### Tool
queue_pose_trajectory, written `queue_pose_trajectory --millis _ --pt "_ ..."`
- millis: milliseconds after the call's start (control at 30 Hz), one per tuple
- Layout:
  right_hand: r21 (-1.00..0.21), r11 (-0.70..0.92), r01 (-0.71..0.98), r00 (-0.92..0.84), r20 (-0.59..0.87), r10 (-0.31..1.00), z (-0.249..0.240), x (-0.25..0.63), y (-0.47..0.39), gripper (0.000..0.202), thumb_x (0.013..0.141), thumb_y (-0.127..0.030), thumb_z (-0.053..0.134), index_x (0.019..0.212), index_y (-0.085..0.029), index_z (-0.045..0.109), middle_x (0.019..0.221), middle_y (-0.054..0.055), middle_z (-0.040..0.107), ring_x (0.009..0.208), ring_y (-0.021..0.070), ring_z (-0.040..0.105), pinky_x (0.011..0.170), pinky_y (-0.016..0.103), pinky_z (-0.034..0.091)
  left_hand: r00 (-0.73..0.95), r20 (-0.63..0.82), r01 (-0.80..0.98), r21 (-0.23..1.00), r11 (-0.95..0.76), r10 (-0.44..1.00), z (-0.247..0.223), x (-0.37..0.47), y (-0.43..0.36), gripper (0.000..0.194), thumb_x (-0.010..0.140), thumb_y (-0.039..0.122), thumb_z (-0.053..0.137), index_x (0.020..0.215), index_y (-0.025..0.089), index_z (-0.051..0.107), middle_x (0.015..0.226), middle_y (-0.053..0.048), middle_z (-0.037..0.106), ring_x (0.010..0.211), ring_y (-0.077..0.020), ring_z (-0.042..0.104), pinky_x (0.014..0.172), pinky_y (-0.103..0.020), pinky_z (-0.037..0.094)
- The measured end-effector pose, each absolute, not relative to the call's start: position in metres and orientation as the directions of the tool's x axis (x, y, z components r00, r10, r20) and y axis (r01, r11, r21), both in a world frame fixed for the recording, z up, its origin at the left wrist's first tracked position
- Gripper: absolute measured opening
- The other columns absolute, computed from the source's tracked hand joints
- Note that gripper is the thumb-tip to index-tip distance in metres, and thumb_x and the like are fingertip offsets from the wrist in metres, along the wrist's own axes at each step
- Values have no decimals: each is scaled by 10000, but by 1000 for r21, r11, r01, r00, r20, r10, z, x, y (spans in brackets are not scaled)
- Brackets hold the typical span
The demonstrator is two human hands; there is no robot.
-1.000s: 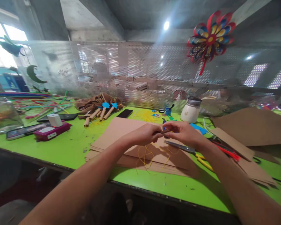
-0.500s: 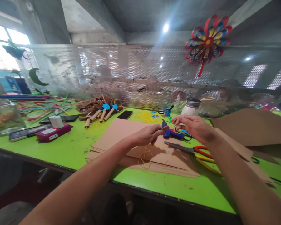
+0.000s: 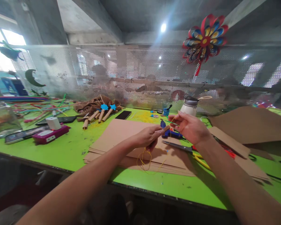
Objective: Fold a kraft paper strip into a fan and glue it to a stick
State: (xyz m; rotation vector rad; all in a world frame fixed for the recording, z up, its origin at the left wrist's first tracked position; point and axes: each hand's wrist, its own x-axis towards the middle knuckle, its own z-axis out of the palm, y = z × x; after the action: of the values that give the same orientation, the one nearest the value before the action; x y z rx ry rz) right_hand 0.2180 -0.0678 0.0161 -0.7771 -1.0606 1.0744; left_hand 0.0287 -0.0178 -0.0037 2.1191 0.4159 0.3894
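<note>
My left hand pinches a small brown paper piece above a stack of brown paper sheets. Close by on its right, my right hand has its fingertips closed on a thin yellow string. Loose loops of the same string hang below my left hand onto the sheets. Behind the hands lies a blue glue gun, partly covered. Scissors with red and yellow handles rest under my right forearm, blades on the paper.
Paper rolls with blue shapes and a black phone lie behind the stack. A purple power strip is at left. A white bottle and more brown paper are at right. A perforated screen stands behind.
My right hand has turned slightly and shifted left with the string. The small paper piece is tilted more upward in my left hand. The whole view has shifted a little.
</note>
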Motion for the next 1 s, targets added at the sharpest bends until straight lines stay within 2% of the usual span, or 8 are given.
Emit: queue_pose_trajectory --millis 100,167,300,500,633,833,1000 --pt "-852 300 -428 66 302 951 20 218 -71 215 781 -302 557 591 -201 558 710 22 636 810 172 601 807 377 457 903 76 145 873 -465 424 1 29 -23 376 899 500 288 965 165 444 460 56 477 333 -69 413 362 -177 320" --pt "-834 343 -432 80 343 936 23 217 -73 186 780 -312 557 621 -217 548 602 -9 574 695 153 588 802 383 448 903 76 131 889 -439 423 2 28 -25 396 894 510 292 950 158 464 448 61 460 319 -68 390 353 -180 313" --pt "-843 414 -343 130 394 910 27 217 -75 189 775 -313 559 619 -223 504 461 -64 343 439 103 396 661 335 433 897 102 74 924 -374 430 1 28 -28 432 889 516 298 926 139 503 453 62 434 337 -63 383 359 -183 298" --pt "-847 368 -384 146 338 930 26 221 -73 203 756 -254 553 586 -207 454 453 -83 211 382 75 210 470 260 344 923 73 44 955 -292 377 1 29 -29 368 903 440 353 1009 129 517 543 55 431 408 -41 374 400 -179 253" --pt "-856 378 -353 171 338 926 26 223 -71 236 766 -267 538 570 -207 421 431 -92 178 365 70 156 417 246 296 916 46 74 958 -278 399 -3 33 -31 397 903 467 330 1058 144 500 512 69 406 380 -49 381 386 -183 256" --pt "-828 351 -438 214 283 935 25 230 -69 204 728 -213 529 550 -190 433 410 -90 196 369 63 152 425 233 277 949 22 35 984 -174 314 -2 33 -31 359 902 375 399 1179 148 429 640 25 529 434 -45 435 420 -184 277" --pt "-841 363 -400 211 301 930 26 231 -69 207 746 -237 516 552 -195 455 417 -84 207 376 72 164 433 243 282 948 -12 40 996 -82 317 1 29 -27 311 898 364 400 1080 131 495 706 -12 570 457 -45 419 423 -198 242"
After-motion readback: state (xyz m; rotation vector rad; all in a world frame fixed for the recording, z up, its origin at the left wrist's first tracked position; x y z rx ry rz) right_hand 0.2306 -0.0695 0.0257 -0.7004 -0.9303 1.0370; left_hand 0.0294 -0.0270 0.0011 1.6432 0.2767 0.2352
